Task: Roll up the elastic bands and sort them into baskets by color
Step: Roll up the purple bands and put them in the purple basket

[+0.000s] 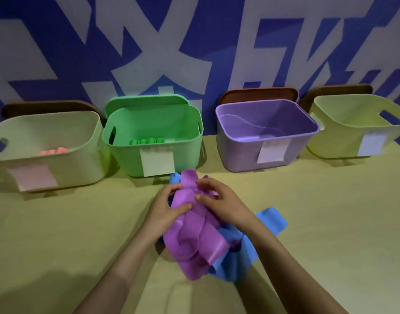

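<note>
Purple band [194, 234] lies in a loose, crumpled heap on the table [330, 211], just in front of the green basket [126, 159] and slightly to its right. It rests on a blue band [271, 219], which shows beneath and beside it.

Step in hand, as judged: separating the purple band from the heap before rolling. No roll is formed yet.

Left hand [165, 209] holds the band at the end nearer the green basket, thumb laid across the top and fingers curled round the edge. Right hand [219, 200] pinches the same band close beside it, fingers bent onto the material.

Next move calls for lifting the purple band clear of the blue one, flattening it into a single strip and rolling it from one end. By colour, it then belongs in the purple basket [239, 155], immediately right of the green basket. No rolls are visible in that one. The blue band may drag along, since the two overlap.

Condition: a thin, wide, soft strip with a slight sheen, folded over itself several times. Its ends cannot be picked out.

Green rolls [147, 141] sit inside the green basket. Pink rolls [54, 151] sit in the pale basket [81, 159] to its left.
</note>
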Tool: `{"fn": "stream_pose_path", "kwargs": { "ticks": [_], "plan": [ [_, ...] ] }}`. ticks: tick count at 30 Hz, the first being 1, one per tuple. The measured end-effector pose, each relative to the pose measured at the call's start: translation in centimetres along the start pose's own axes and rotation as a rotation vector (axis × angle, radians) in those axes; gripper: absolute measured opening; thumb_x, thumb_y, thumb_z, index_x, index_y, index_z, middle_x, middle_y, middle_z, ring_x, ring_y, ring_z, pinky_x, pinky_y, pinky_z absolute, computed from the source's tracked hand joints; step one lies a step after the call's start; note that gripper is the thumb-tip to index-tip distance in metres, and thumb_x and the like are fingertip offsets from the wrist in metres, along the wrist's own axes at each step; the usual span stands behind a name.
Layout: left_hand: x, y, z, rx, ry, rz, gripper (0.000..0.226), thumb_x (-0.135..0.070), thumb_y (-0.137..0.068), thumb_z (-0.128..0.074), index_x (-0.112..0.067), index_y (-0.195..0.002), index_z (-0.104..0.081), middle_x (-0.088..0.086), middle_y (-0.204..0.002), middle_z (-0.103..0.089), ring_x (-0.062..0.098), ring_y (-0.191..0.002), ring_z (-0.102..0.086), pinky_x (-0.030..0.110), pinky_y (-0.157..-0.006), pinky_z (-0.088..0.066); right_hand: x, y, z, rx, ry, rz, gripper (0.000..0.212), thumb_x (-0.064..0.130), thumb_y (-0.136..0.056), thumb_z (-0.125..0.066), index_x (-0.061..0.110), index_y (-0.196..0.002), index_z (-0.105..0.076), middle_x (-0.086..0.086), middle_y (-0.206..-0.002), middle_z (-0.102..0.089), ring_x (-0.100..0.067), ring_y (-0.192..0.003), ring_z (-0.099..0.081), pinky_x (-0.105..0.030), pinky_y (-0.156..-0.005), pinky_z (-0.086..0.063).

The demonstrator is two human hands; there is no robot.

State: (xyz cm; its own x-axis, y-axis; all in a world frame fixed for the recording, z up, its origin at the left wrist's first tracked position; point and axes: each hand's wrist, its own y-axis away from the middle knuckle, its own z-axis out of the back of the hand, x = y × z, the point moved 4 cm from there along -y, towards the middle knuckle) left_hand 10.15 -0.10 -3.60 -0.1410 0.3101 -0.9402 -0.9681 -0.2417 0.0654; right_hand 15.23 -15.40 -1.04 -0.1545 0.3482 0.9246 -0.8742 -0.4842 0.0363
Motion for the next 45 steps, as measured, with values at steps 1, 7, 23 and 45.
{"fn": "stream_pose_path", "kwargs": {
  "ticks": [1, 7, 23, 45],
  "plan": [
    [0.5, 0.1, 0.0, -0.025, 0.016, -0.021, 0.045, -0.006, -0.071, -0.08, -0.014, -0.109, -0.057, 0.006, -0.113, -0.061, 0.004, -0.099, -0.057, 0.006, -0.085, -0.041, -0.5, 0.2, -0.5, 0.019, 0.054, 0.037, 0.041, 0.012, -0.085, -0.069, 0.007, -0.124, -0.057, 0.002, -0.113, -0.055, -0.006, -0.106, -0.052, -0.003, -0.089, -0.035],
    [1.7, 0.1, 0.3, -0.126, -0.021, -0.151, 0.017, -0.013, -0.085, -0.068, -0.029, -0.081, -0.064, -0.024, -0.076, -0.068, -0.01, -0.072, -0.059, 0.01, -0.073, -0.044, -2.4, 1.5, -1.7, -0.013, 0.126, 0.183, 0.047, 0.023, -0.078, -0.077, 0.012, -0.121, -0.058, 0.004, -0.11, -0.055, -0.01, -0.103, -0.054, -0.011, -0.09, -0.04],
    [-8.1, 7.0, 4.0, -0.24, 0.581, -0.193, 0.015, -0.016, -0.098, -0.047, -0.015, -0.084, -0.052, 0.004, -0.077, -0.058, 0.017, -0.067, -0.054, 0.028, -0.058, -0.047, 7.6, 6.4, 5.1, -0.213, -0.762, 0.173, 0.017, 0.024, -0.098, -0.05, 0.012, -0.1, -0.062, 0.002, -0.073, -0.065, -0.006, -0.061, -0.059, -0.02, -0.052, -0.05],
    [-11.0, 9.7, 6.0, -0.188, 0.625, -0.197, 0.022, -0.005, -0.092, -0.054, -0.009, -0.113, -0.061, 0.0, -0.088, -0.065, 0.011, -0.084, -0.059, 0.026, -0.078, -0.047, 9.7, 8.4, 6.2, -0.303, -1.069, -0.061, 0.006, 0.023, -0.09, -0.064, 0.018, -0.086, -0.065, -0.008, -0.088, -0.067, -0.02, -0.069, -0.059, -0.028, -0.055, -0.055]
  ]
}}
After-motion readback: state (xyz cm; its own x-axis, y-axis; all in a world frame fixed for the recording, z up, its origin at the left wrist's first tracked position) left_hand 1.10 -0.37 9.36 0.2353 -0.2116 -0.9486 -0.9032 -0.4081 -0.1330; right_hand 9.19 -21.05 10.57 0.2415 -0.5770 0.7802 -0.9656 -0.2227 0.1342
